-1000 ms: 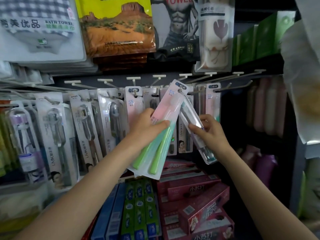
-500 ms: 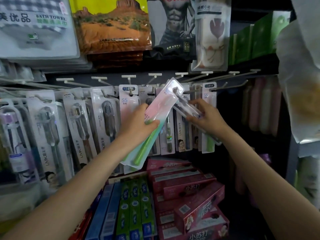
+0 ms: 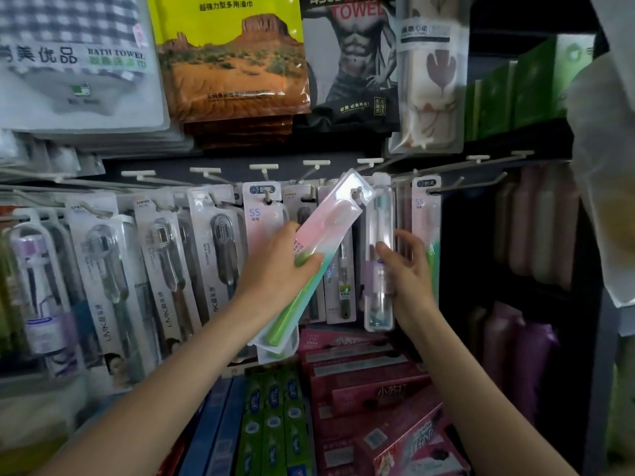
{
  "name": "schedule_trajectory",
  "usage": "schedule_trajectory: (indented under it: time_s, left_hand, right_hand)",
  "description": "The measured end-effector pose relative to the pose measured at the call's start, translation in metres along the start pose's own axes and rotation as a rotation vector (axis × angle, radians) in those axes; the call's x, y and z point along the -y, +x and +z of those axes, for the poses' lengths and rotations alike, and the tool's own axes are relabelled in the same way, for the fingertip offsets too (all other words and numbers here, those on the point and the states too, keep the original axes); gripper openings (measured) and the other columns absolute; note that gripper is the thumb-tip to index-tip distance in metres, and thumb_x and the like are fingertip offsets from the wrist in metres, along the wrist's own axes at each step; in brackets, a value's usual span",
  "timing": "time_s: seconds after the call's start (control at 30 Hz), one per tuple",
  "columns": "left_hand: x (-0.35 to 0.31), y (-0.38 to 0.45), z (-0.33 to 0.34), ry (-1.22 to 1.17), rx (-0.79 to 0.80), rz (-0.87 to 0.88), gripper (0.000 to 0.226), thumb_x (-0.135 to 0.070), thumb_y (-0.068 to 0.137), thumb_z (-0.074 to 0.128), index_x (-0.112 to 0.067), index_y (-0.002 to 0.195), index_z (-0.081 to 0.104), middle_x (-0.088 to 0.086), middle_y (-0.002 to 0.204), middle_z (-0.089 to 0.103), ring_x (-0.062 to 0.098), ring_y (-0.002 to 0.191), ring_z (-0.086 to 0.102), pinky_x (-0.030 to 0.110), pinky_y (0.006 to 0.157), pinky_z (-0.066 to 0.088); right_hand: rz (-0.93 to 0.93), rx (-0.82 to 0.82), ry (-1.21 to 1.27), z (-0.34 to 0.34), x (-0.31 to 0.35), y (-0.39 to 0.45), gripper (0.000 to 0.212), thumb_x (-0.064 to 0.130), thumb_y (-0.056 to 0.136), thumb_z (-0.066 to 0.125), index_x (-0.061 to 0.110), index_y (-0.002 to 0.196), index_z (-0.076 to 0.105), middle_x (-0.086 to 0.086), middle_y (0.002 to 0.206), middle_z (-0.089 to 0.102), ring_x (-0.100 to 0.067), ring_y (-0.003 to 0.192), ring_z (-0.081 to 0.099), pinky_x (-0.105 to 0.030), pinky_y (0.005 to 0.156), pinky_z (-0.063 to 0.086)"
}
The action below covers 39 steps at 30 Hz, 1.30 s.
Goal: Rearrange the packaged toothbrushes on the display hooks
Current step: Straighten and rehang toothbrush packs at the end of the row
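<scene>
Shop shelving fills the view, with packed bath towels (image 3: 79,60) hanging along the top and a row of white-tipped display hooks (image 3: 316,163) running across a dark back panel beneath them. Clear blister packs of toothbrushes (image 3: 161,255) hang side by side from the hooks on the left and middle, while the hooks (image 3: 481,182) at the far right stand bare in front of dim pink bottles (image 3: 536,231). Below the hooks, toothpaste boxes (image 3: 271,420) in blue and green lie stacked next to red ones (image 3: 371,383). The left hand (image 3: 278,266) is closed around a pink-and-green toothbrush pack (image 3: 323,249), thumb across its front and fingers behind it; the pack is tilted, its top end leaning right and up so that the hang hole sits at the tip of a hook (image 3: 358,191), and its lower end points down toward the left, over the toothpaste. A second pack edge shows just behind its lower end. The right hand (image 3: 409,269) is held loosely open, fingers spread and curled, with the fingertips touching the side of a clear toothbrush case (image 3: 379,255) that hangs upright from a neighbouring hook. Whether the fingers actually grip that case cannot be told. Just behind this hand hangs another pink-and-green pack (image 3: 427,214) with a blue label at the top.
</scene>
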<state>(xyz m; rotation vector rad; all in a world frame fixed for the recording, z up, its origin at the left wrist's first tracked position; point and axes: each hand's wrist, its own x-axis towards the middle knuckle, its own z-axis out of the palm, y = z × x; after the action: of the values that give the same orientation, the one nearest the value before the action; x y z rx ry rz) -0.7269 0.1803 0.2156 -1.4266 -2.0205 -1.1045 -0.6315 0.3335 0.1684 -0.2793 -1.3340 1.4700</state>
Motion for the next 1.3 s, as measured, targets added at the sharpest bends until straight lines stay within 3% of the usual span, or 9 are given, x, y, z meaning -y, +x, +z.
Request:
schedule_trajectory:
  time_s: [0.2, 0.33, 0.43, 0.6, 0.77, 1.0, 1.13, 1.23, 1.3]
  left_hand:
    - [-0.004, 0.0, 0.012, -0.076, 0.005, -0.045, 0.021, -0.028, 0.089, 0.059, -0.017, 0.1, 0.044, -0.008, 0.081, 0.048, 0.005, 0.062, 0.047, 0.011, 0.047, 0.038]
    - [-0.006, -0.007, 0.021, -0.114, -0.014, -0.035, 0.022, -0.03, 0.089, 0.057, -0.016, 0.1, 0.044, -0.008, 0.08, 0.044, 0.009, 0.061, 0.046, 0.021, 0.051, 0.038]
    - [-0.01, -0.014, 0.029, -0.138, -0.005, -0.049, 0.023, -0.034, 0.091, 0.054, -0.017, 0.103, 0.044, -0.003, 0.079, 0.048, 0.015, 0.062, 0.05, 0.034, 0.058, 0.047]
    - [-0.014, -0.014, 0.047, -0.171, 0.032, -0.116, 0.027, -0.038, 0.094, 0.047, -0.015, 0.105, 0.04, 0.0, 0.072, 0.046, 0.012, 0.053, 0.045, 0.02, 0.045, 0.036]
    - [-0.009, -0.024, 0.048, -0.238, 0.15, -0.127, 0.05, -0.039, 0.09, 0.053, -0.013, 0.13, 0.034, -0.004, 0.114, 0.053, 0.016, 0.098, 0.057, 0.032, 0.082, 0.05]
    - [0.031, -0.058, -0.011, -0.256, -0.196, 0.105, 0.028, -0.008, 0.088, 0.055, -0.014, 0.115, 0.049, -0.004, 0.109, 0.055, 0.003, 0.096, 0.055, 0.018, 0.083, 0.047]
    - [0.073, -0.068, -0.065, -0.189, -0.382, 0.04, 0.025, -0.003, 0.087, 0.054, -0.017, 0.108, 0.049, -0.005, 0.101, 0.053, -0.007, 0.087, 0.051, 0.007, 0.076, 0.041]
    - [0.112, -0.082, -0.104, -0.127, -0.478, -0.033, 0.025, -0.002, 0.087, 0.053, -0.013, 0.109, 0.05, -0.001, 0.104, 0.054, 0.0, 0.088, 0.052, 0.012, 0.078, 0.043]
    - [0.139, -0.092, -0.128, -0.079, -0.53, -0.094, 0.026, -0.002, 0.087, 0.053, -0.011, 0.111, 0.05, -0.001, 0.104, 0.054, 0.007, 0.091, 0.052, 0.016, 0.078, 0.043]
  right_hand:
    - [-0.092, 0.097, -0.191, -0.014, 0.006, 0.001, 0.036, 0.026, 0.081, 0.069, 0.042, 0.105, 0.046, -0.012, 0.107, 0.063, -0.024, 0.094, 0.062, -0.042, 0.082, 0.051]
    - [-0.072, 0.141, -0.226, -0.026, -0.005, -0.012, 0.04, 0.023, 0.083, 0.067, 0.031, 0.115, 0.045, -0.006, 0.095, 0.066, -0.015, 0.082, 0.063, -0.021, 0.064, 0.047]
    - [-0.074, 0.135, -0.202, -0.033, -0.012, -0.024, 0.043, 0.02, 0.083, 0.067, 0.02, 0.121, 0.047, -0.009, 0.094, 0.069, -0.019, 0.082, 0.066, -0.024, 0.067, 0.05]
    - [-0.174, 0.043, -0.219, -0.047, -0.019, -0.048, 0.024, 0.02, 0.082, 0.068, 0.029, 0.101, 0.056, 0.0, 0.076, 0.071, -0.01, 0.067, 0.065, -0.021, 0.058, 0.047]
    - [-0.358, -0.016, -0.287, -0.046, 0.001, -0.062, 0.037, 0.047, 0.071, 0.067, 0.037, 0.104, 0.055, -0.007, 0.097, 0.068, -0.022, 0.089, 0.066, -0.039, 0.077, 0.053]
    - [-0.543, 0.242, -0.34, 0.02, 0.026, -0.082, 0.044, 0.028, 0.08, 0.067, 0.028, 0.117, 0.042, 0.001, 0.099, 0.069, -0.008, 0.091, 0.066, -0.02, 0.076, 0.05]
    - [-0.531, 0.413, -0.43, 0.085, 0.015, -0.097, 0.05, 0.043, 0.086, 0.059, 0.038, 0.129, 0.032, -0.002, 0.108, 0.061, -0.008, 0.086, 0.062, -0.026, 0.071, 0.051]
    - [-0.511, 0.508, -0.443, 0.138, 0.002, -0.117, 0.059, 0.037, 0.083, 0.056, 0.036, 0.136, 0.029, 0.027, 0.11, 0.047, -0.001, 0.095, 0.056, -0.013, 0.077, 0.046]
    - [-0.483, 0.582, -0.442, 0.177, -0.007, -0.129, 0.061, 0.031, 0.085, 0.059, 0.031, 0.138, 0.029, 0.031, 0.115, 0.042, 0.005, 0.1, 0.055, -0.002, 0.078, 0.04]
